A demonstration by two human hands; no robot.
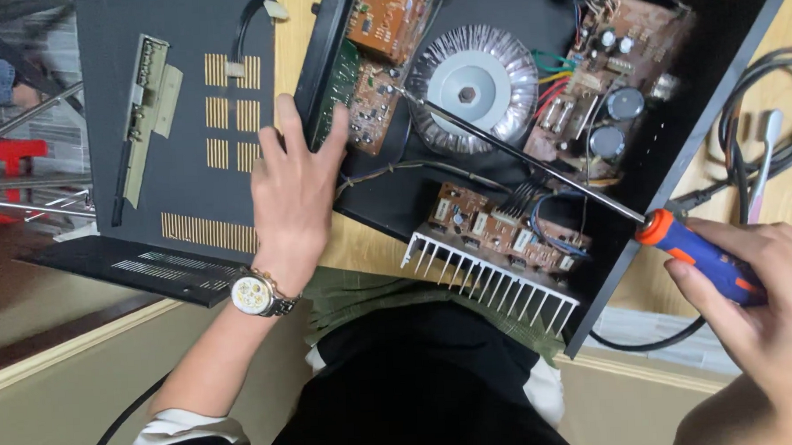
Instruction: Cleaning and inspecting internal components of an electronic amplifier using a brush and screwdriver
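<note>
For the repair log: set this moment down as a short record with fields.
Left hand: left hand rests on the front edge of the chassis, beside a circuit board.
Right hand: right hand grips the screwdriver by its orange and blue handle.
Screwdriver: long shaft reaches across the open chassis, tip near the board beside the transformer.
Inside: heat sink at the near edge, two capacitors at right.
Nearby: cover lies at left on the table; cables at right.
Wrist: watch on the left.
</note>
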